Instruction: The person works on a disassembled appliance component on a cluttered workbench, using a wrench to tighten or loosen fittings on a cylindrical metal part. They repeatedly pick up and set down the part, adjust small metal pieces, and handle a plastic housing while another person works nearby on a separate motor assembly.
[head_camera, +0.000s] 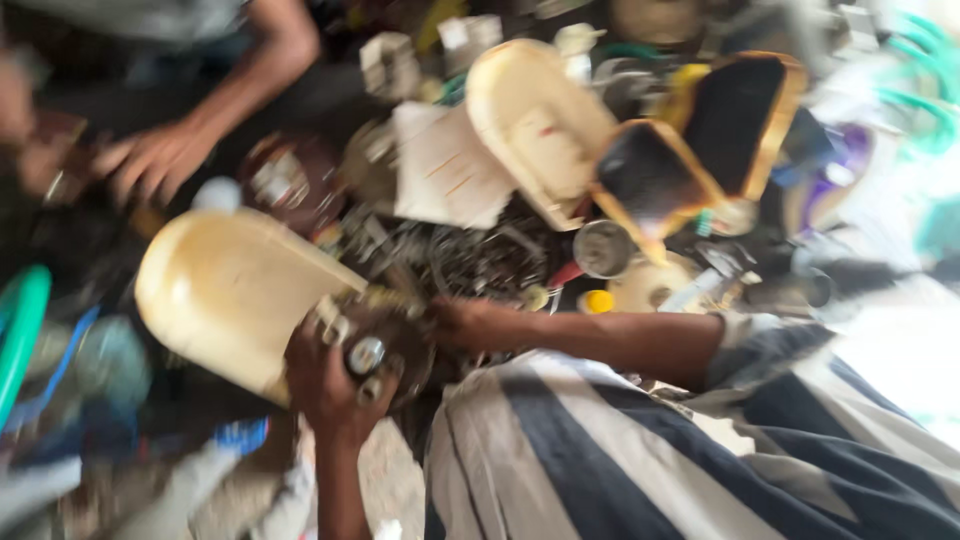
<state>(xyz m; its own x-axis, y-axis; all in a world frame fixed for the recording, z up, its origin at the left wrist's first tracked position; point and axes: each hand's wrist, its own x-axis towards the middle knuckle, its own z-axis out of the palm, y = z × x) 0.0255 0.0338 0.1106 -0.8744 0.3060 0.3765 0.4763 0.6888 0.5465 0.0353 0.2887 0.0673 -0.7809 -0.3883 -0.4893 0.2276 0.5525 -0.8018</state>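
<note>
The picture is blurred by motion. My left hand (322, 385) comes up from the bottom edge and grips a dark round metal part (372, 350) with a shiny stud on it. My right hand (468, 322), at the end of a bare forearm from a striped sleeve, holds the same part on its right side with curled fingers. The part sits against the lower end of a cream plastic tank (225, 290) that lies on its side.
A heap of small metal scrap (460, 255) lies just beyond the hands. A second cream tank (535, 125), white paper (445, 165) and black, orange-rimmed tubs (740, 115) stand further back. Another person's hand (150, 160) works at the upper left. A green hose (20, 325) curves at the left edge.
</note>
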